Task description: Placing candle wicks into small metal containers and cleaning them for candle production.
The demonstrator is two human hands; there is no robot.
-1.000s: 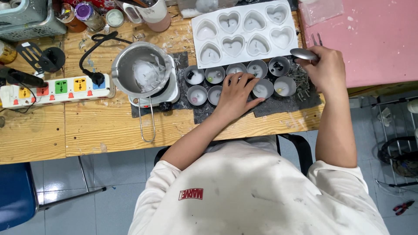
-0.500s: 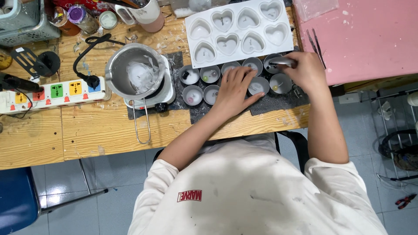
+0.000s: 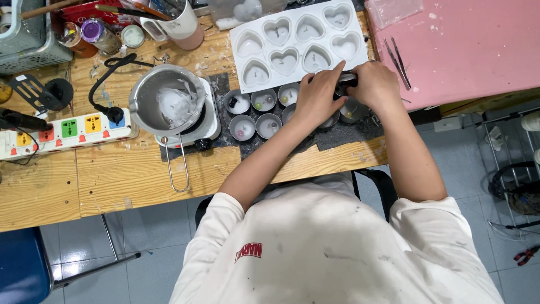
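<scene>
Since the earlier frames we see our right hand (image 3: pixel 376 85) has come in from the right and now meets our left hand (image 3: pixel 316 95) over the round metal cups (image 3: pixel 256 115), right of centre. Both hands are curled together around a small dark-and-silver object (image 3: pixel 346 77) just below the white heart mould (image 3: pixel 298 42); whether it is a cup or a tool we cannot tell. The cups sit in two rows on a dark mat (image 3: pixel 337 138). Left of them a steel pot (image 3: pixel 167 100) stands on a small hotplate (image 3: pixel 207 121), a power strip (image 3: pixel 64 132) further left. The wooden table (image 3: pixel 112 174) fills the upper frame, a pink board (image 3: pixel 467 45) upper right, grey floor tiles (image 3: pixel 146 236) below.
</scene>
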